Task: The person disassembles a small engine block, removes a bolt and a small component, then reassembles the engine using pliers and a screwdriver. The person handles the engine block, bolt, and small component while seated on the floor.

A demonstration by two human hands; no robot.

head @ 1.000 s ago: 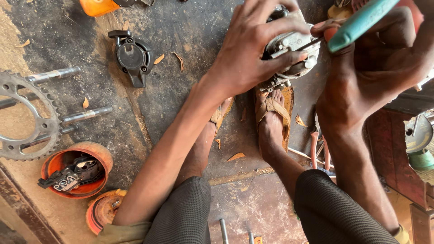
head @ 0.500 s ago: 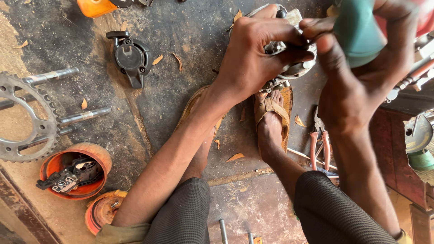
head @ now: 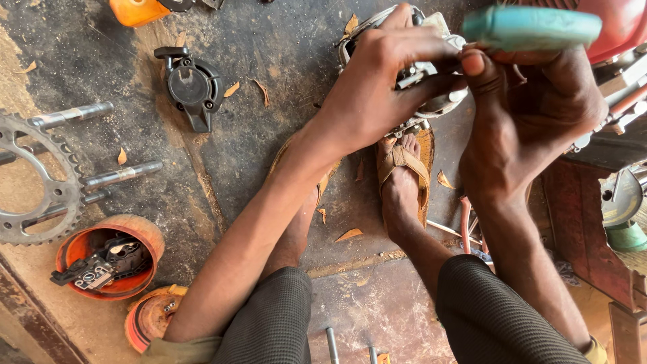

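The right hand (head: 532, 128) has turned the teal tool handle (head: 532, 27) from a slant to level across the top. The left hand (head: 381, 87) has spread further over the metal engine part (head: 431, 67), with its fingertips now meeting the right thumb.

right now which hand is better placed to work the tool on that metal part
Right. The right hand holds the teal-handled tool beside the metal engine part, while the left hand is gripping that part.

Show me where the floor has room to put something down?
Bare floor lies between the black cover and the left hand, also below the sandalled foot. It is crowded around the sprocket, bolts and orange bowl.
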